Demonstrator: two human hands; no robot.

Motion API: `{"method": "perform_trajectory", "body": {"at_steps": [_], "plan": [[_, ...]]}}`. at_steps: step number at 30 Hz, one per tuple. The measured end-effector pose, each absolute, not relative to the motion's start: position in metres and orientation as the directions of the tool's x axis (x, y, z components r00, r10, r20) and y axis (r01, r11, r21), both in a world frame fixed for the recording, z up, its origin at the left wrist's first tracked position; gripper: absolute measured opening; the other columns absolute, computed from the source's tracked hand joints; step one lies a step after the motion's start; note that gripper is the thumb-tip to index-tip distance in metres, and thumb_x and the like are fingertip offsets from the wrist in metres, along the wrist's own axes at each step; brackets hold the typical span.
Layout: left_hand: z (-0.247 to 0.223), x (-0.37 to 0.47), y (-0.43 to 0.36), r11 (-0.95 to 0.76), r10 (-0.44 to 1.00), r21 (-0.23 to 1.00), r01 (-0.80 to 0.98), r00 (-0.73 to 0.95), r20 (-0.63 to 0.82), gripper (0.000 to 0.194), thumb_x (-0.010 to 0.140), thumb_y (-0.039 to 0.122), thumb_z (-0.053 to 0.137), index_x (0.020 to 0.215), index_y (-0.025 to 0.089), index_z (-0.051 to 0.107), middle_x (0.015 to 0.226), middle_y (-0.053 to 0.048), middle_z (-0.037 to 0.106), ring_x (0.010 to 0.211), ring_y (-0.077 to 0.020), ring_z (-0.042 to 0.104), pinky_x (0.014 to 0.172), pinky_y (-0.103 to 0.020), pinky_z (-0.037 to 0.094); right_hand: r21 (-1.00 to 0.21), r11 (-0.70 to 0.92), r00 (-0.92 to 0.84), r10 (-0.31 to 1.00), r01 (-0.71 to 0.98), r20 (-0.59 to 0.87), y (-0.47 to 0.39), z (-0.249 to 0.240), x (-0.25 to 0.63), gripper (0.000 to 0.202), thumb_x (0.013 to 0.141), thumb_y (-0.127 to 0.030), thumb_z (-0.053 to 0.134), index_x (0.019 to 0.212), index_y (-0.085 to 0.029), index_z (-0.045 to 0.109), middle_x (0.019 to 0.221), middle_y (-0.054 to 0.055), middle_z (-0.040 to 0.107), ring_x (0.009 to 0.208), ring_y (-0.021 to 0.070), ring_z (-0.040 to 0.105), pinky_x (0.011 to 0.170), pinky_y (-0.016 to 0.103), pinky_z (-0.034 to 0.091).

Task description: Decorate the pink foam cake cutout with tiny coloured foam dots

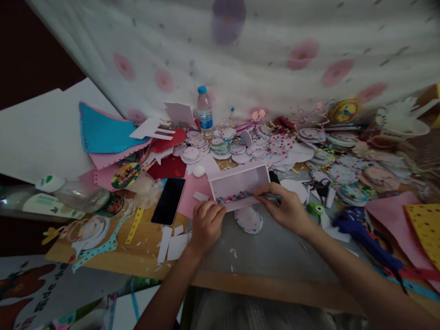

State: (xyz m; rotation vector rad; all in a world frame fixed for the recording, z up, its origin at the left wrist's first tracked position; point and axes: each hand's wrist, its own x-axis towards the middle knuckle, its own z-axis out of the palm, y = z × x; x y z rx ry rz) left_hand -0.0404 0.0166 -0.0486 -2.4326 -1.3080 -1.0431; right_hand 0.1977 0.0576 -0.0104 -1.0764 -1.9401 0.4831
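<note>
A shallow white open box (240, 178) is tilted toward me in the middle of the table, with small red and blue bits (233, 197) gathered along its near inner side. My left hand (207, 224) is closed on the box's near left corner. In the pinched fingers of my right hand (287, 206) is a thin, dark stick-like tool (273, 196), its end reaching into the box among the bits. Just below the box lies a round white disc (248, 220) with coloured dots around its edge.
Piles of decorated discs (282, 144) fill the back, beside a water bottle (205, 110). A phone (168, 201) and paper scraps (177, 245) lie left. On the right are scissors (321, 189) and a blue glue gun (367, 238). A patterned curtain (261, 55) hangs behind.
</note>
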Motion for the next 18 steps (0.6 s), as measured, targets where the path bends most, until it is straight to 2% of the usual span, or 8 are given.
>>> {"method": "perform_trajectory", "body": {"at_steps": [8,18], "plan": [[-0.053,-0.042,0.016,-0.596,0.681,0.184,0.782,0.371,0.631,0.029,0.091,0.011,0.049,0.106,0.023,0.071,0.094,-0.004,0.075,0.100,-0.0224,0.061,0.092,-0.042,0.044,-0.643,0.609,-0.433,0.789,0.464,0.436,0.073,-0.018,0.168,0.016,0.081,-0.008,0.059,0.084,-0.021,0.066,0.079,0.003,0.068,0.075,0.0178,0.066,0.067,0.030,0.053],[-0.052,-0.042,0.016,-0.598,0.688,0.203,0.775,0.367,0.626,0.029,0.090,0.011,0.051,0.109,0.022,0.070,0.096,-0.004,0.075,0.101,-0.0223,0.060,0.091,-0.041,0.045,-0.617,0.612,-0.496,0.782,0.495,0.378,0.082,-0.020,0.161,0.021,0.076,-0.002,0.059,0.082,-0.021,0.066,0.079,0.003,0.068,0.075,0.0182,0.065,0.068,0.030,0.051]]}}
